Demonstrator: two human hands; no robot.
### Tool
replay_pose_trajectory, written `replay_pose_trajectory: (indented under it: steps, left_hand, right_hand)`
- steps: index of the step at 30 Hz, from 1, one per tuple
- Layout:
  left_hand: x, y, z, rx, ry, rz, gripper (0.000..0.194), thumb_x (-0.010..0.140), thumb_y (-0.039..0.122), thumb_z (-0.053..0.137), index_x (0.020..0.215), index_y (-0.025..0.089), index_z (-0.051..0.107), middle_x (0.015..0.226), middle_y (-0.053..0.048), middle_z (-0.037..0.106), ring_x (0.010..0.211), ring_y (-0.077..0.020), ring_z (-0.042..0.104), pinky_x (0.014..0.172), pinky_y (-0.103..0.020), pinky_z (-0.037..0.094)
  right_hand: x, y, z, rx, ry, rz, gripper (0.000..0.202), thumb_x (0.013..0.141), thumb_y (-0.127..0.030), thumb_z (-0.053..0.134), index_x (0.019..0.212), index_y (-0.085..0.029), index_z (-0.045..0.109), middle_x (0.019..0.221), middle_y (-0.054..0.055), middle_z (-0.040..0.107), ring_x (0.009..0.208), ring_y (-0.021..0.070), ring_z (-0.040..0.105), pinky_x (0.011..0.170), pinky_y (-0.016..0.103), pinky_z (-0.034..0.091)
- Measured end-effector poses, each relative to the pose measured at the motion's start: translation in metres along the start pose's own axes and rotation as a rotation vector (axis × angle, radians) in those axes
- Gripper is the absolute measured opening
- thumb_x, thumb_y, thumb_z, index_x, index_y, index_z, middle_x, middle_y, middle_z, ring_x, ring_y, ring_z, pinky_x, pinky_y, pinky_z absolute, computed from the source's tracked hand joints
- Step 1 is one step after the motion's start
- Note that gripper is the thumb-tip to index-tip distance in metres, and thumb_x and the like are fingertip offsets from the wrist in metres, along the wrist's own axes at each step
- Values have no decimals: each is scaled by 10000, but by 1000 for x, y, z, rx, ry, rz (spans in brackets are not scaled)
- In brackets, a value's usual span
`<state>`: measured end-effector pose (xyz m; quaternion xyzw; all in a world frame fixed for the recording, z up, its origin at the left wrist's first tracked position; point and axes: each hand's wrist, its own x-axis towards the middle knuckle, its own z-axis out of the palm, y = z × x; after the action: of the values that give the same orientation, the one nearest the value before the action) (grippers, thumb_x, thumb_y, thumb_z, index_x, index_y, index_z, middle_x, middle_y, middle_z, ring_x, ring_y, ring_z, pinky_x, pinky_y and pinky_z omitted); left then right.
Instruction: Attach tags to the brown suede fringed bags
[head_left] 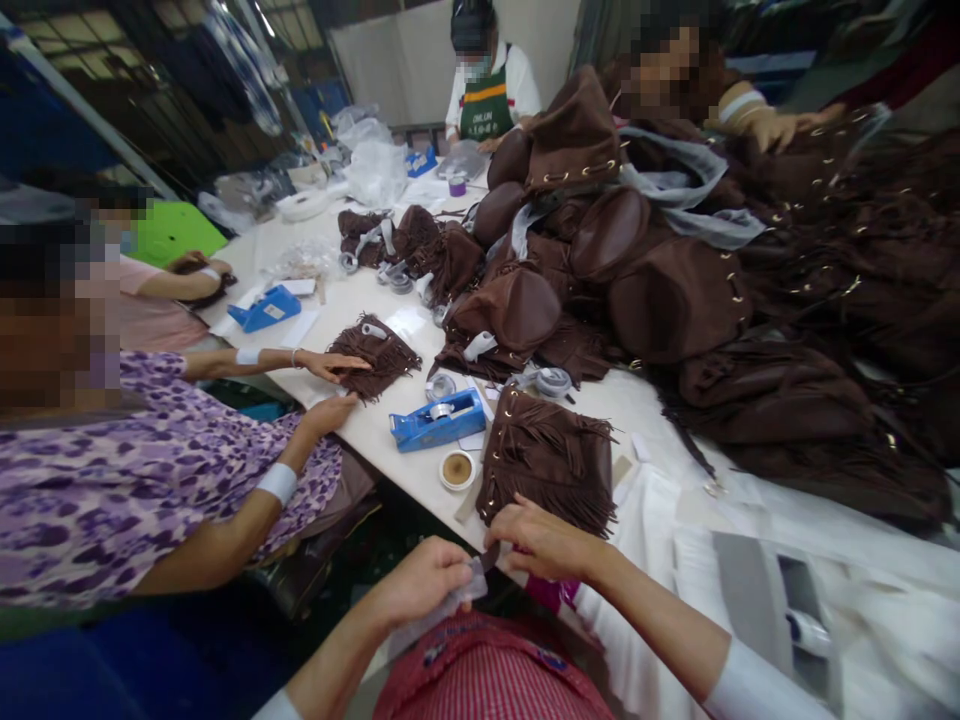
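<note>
Just past the table's near edge, my left hand [431, 582] is closed on a strip of translucent wrapping [412, 628] that trails down toward the red striped apron. My right hand [536, 538] has its fingers bent around the end of a dark brown strap [491, 556], close beside the left fingertips. The strap's end meets the wrapping between both hands. Right above my right hand lies a brown fringed bag [551, 455] with gold eyelets, flat on the white table [375, 437].
Left of the bag stand a blue tape dispenser [439, 420] and a small round cup [457, 469]. A large pile of brown bags [675, 300] covers the right side. At left, a person's hands touch a small fringed bag [375, 358]. White sheeting [660, 520] lies at right.
</note>
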<state>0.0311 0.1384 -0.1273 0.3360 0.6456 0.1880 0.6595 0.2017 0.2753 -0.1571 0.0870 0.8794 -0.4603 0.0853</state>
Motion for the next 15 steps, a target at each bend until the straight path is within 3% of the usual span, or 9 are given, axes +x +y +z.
replay_pose_trajectory:
  steps: [3,8,15]
  left_hand:
    - [-2,-3,-4,11,3,-18,298,696,375,504,682,117,652,592,-17,623,524,-110,490,525,-216,330]
    - [2,-3,-2,110,35,-38,264,703,312,457,661,123,637,581,-14,603,522,-121,486,520,-223,331]
    - [9,11,5,347,167,6,222,748,193,454,574,149,584,539,30,496,549,-121,441,557,-235,294]
  right_hand:
    - [1,17,-1,-110,42,-35,224,840,-189,607,1046,-255,663,1126,65,687,1194,250,526,1096,597,174]
    - [10,33,6,-162,70,-78,121,857,-186,586,912,-239,681,1152,42,692,1257,249,466,1076,502,256]
    - [15,27,14,-171,61,-59,102,873,-222,577,899,-201,674,977,94,727,1223,283,524,1059,642,197]
